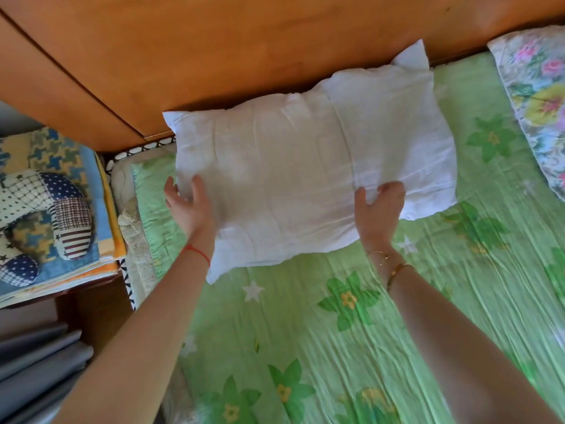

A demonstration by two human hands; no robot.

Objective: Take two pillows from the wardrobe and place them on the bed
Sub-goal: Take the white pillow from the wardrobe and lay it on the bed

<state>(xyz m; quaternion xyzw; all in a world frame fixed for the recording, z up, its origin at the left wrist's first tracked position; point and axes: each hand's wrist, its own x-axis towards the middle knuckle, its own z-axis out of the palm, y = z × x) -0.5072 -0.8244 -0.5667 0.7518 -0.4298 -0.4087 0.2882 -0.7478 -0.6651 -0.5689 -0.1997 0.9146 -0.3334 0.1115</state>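
Observation:
A large white pillow (305,166) lies on the bed (305,347), which has a green sheet with flowers, close to the wooden headboard (244,47). My left hand (189,206) touches the pillow's near-left edge with fingers spread apart. My right hand (379,209) rests on the pillow's near edge, its fingers curled into the white cloth. A second pillow with a floral cover (538,96) lies at the far right of the bed, partly cut off by the frame.
To the left of the bed stands a stack of folded quilts (61,240) with a patchwork neck cushion (42,215) on top. Grey folded fabric (36,371) lies at the lower left. A wooden panel (61,96) runs behind the stack.

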